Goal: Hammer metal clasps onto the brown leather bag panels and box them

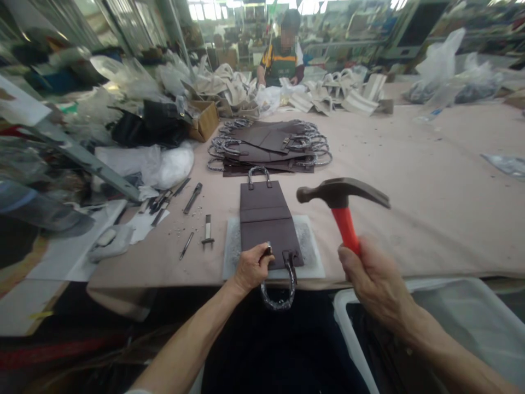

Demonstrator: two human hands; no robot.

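My right hand (371,276) is closed round the red handle of a claw hammer (344,205), raised above the table to the right of a brown bag panel (268,210). My left hand (253,267) pinches a short metal punch (269,248), held upright on the panel's near end beside a handle mount. The punch's lower part is hidden by my fingers. Plastic-wrapped handles sit at both ends of the panel; the near handle (279,303) hangs over the table edge. Under the panel lies a pale, worn board (314,251).
Stacked brown panels with wrapped handles (266,145) lie beyond the board. Left of it are a pronged tool (208,230), a thin metal rod (186,246) and a dark punch (192,198). A white bin (342,306) stands at the lower right. Another person (283,54) works across the table.
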